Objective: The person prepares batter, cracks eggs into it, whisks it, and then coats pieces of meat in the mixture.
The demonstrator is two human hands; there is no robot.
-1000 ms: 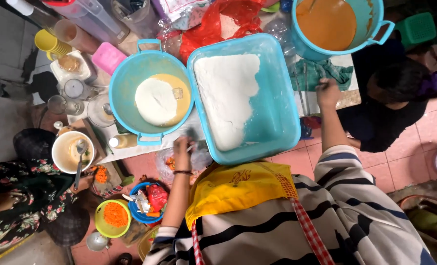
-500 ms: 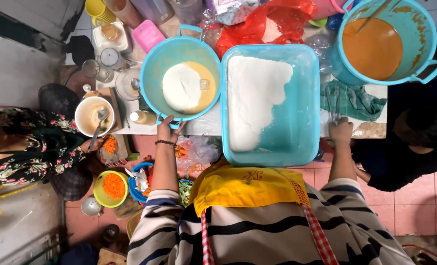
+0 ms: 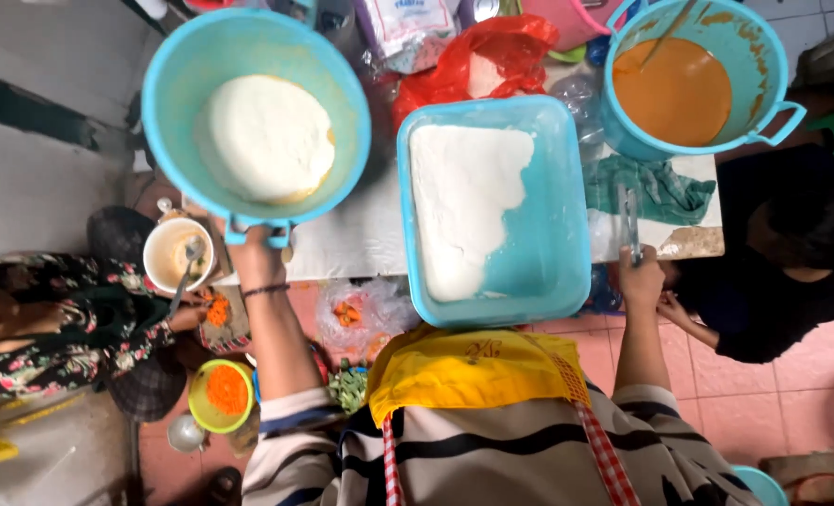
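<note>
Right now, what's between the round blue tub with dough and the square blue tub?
In the head view, only bare white tabletop lies between the round tub and the rectangular tub.

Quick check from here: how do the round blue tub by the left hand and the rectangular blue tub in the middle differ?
The round tub is circular with a handle, which the left hand holds; the rectangular tub is boxy and no hand touches it. The round tub holds a rounded white mound; the rectangular tub holds a flat white layer over its left part, leaving its right side bare. Both are light blue plastic.
</note>
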